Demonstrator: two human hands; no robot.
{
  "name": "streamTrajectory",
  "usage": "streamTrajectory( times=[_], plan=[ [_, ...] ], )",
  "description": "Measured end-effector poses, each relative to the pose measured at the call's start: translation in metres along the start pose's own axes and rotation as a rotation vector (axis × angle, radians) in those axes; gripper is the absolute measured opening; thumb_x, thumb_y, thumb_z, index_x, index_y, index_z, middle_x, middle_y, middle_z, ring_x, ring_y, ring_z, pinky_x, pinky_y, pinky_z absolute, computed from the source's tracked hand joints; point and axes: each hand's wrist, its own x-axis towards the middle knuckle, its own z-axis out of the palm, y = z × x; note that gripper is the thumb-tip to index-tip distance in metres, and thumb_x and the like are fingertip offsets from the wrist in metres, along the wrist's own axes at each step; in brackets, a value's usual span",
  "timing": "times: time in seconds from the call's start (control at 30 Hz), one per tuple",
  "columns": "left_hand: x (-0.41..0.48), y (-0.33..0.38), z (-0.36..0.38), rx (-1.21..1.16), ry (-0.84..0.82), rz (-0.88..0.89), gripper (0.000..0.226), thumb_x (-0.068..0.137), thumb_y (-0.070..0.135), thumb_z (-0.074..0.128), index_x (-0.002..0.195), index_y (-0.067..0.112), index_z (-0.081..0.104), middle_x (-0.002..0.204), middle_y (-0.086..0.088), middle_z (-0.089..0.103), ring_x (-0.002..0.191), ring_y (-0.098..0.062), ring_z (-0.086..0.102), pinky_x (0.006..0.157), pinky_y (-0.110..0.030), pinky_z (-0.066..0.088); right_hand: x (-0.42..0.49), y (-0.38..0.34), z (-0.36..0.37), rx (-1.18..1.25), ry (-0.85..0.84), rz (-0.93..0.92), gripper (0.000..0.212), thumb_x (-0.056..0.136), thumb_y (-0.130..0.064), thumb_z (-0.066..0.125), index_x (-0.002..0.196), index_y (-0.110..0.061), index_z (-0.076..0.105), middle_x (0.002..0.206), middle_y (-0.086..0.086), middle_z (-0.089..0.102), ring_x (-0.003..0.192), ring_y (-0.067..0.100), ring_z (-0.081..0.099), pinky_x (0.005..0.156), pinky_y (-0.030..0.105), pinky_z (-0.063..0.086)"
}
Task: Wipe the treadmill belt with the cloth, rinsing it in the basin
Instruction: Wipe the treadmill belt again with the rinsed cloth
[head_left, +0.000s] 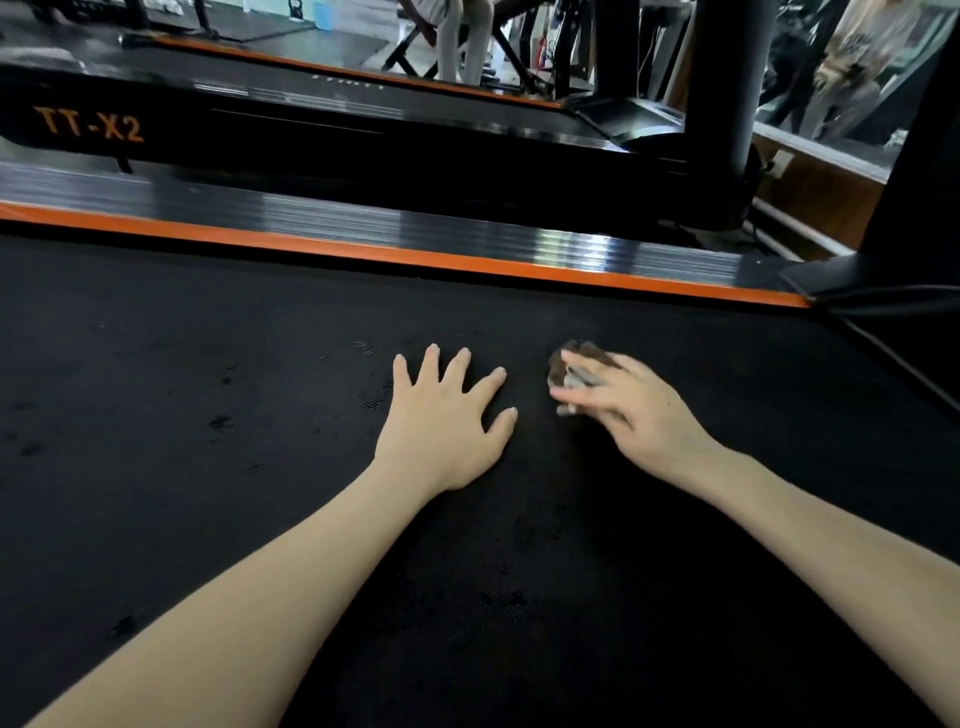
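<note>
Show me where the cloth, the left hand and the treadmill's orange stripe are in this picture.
cloth (583, 354): head view, on its dark bunched top.
left hand (447, 421): head view, on the back of the hand.
orange stripe (415, 256): head view, on the middle of its length.

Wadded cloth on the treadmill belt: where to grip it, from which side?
Probably the bunched top, from above. The small crumpled brown-grey cloth lies as a low wad on the flat black treadmill belt, with no lifted edge showing to pinch sideways. The right hand covers it that way, fingers curled over it, though blurred.
</note>
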Motion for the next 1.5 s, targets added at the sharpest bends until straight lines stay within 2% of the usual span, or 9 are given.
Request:
streamTrajectory(
  times=[0.23, 0.37, 0.47, 0.67, 0.9, 1.17, 1.27, 1.37, 1.5],
  plan=[
    [0.003, 0.001, 0.002, 0.016, 0.011, -0.005, 0.059, 0.095, 0.059, 0.014, 0.149, 0.037, 0.011, 0.159, -0.005, 0.009, 0.145, -0.032, 0.000, 0.115, -0.056, 0.002, 0.121, 0.030, 0.037, -0.064, 0.186, 0.429, 0.033, 0.099, -0.014, 0.043, 0.126, -0.024, 0.060, 0.146, 0.000, 0.041, 0.130, 0.029, 0.035, 0.108, 0.032, 0.024],
    [0.004, -0.001, 0.002, 0.015, 0.019, 0.006, 0.060, 0.093, 0.061, 0.010, 0.149, 0.037, 0.011, 0.159, -0.005, 0.009, 0.145, -0.031, 0.000, 0.115, -0.056, 0.002, 0.140, -0.010, 0.056, -0.039, 0.117, 0.183, 0.036, 0.099, -0.012, 0.043, 0.130, -0.024, 0.056, 0.147, -0.001, 0.041, 0.137, 0.028, 0.028, 0.113, 0.039, 0.019],
    [0.002, -0.003, 0.002, 0.010, 0.007, 0.006, 0.070, 0.085, 0.065, -0.003, 0.149, 0.039, 0.009, 0.159, -0.003, 0.008, 0.146, -0.030, -0.002, 0.115, -0.055, 0.002, 0.136, 0.017, 0.038, -0.061, 0.069, 0.221, 0.042, 0.098, -0.008, 0.041, 0.135, -0.026, 0.049, 0.151, -0.002, 0.033, 0.140, 0.024, 0.024, 0.114, 0.036, 0.016],
    [0.002, -0.002, 0.001, -0.001, 0.006, 0.006, 0.059, 0.094, 0.060, 0.014, 0.149, 0.039, 0.011, 0.159, -0.004, 0.009, 0.146, -0.030, -0.001, 0.115, -0.054, 0.001, 0.115, 0.032, 0.029, -0.109, 0.054, 0.301, 0.046, 0.097, -0.001, 0.039, 0.134, -0.026, 0.051, 0.152, -0.002, 0.032, 0.134, 0.028, 0.030, 0.110, 0.034, 0.023],
    [0.003, -0.002, -0.002, -0.045, 0.003, 0.001, 0.055, 0.096, 0.055, 0.022, 0.148, 0.037, 0.021, 0.158, -0.005, 0.015, 0.145, -0.031, 0.003, 0.115, -0.055, 0.002, 0.000, -0.023, 0.007, -0.064, -0.005, 0.032, 0.048, 0.090, -0.002, 0.044, 0.125, -0.030, 0.060, 0.144, -0.005, 0.043, 0.131, 0.029, 0.040, 0.108, 0.034, 0.030],
    [-0.036, -0.010, -0.022, -0.153, 0.039, -0.012, 0.050, 0.098, 0.046, 0.034, 0.145, 0.031, 0.033, 0.156, -0.003, 0.023, 0.145, -0.025, 0.010, 0.117, -0.047, 0.005, -0.102, -0.073, -0.019, 0.025, -0.074, -0.096, 0.045, 0.096, -0.047, 0.036, 0.139, -0.034, 0.042, 0.149, -0.001, 0.036, 0.138, 0.021, 0.030, 0.115, 0.035, 0.024],
    [-0.084, -0.021, -0.023, -0.052, -0.034, 0.052, 0.053, 0.098, 0.053, 0.024, 0.148, 0.037, 0.023, 0.159, -0.002, 0.014, 0.146, -0.025, 0.004, 0.117, -0.048, 0.002, -0.050, -0.054, -0.011, -0.061, -0.066, 0.249, 0.057, 0.092, -0.055, 0.043, 0.145, -0.038, 0.028, 0.154, 0.006, 0.027, 0.143, 0.033, 0.017, 0.112, 0.057, 0.018],
    [-0.117, -0.040, -0.026, -0.036, -0.128, 0.045, 0.069, 0.085, 0.068, 0.002, 0.148, 0.043, 0.014, 0.160, 0.003, 0.007, 0.146, -0.025, 0.000, 0.117, -0.050, 0.001, -0.013, -0.051, -0.009, 0.044, -0.004, 0.528, 0.052, 0.093, -0.042, 0.052, 0.141, -0.027, 0.039, 0.153, 0.005, 0.029, 0.142, 0.027, 0.021, 0.111, 0.039, 0.021],
    [-0.132, -0.057, -0.026, 0.002, -0.156, 0.061, 0.057, 0.094, 0.062, 0.011, 0.148, 0.044, 0.008, 0.160, 0.004, 0.001, 0.146, -0.024, -0.005, 0.116, -0.051, -0.001, -0.050, -0.098, -0.005, 0.115, 0.128, 0.372, 0.033, 0.087, -0.019, 0.065, 0.120, -0.022, 0.064, 0.140, 0.003, 0.050, 0.133, 0.020, 0.042, 0.101, 0.017, 0.028]
  ],
)
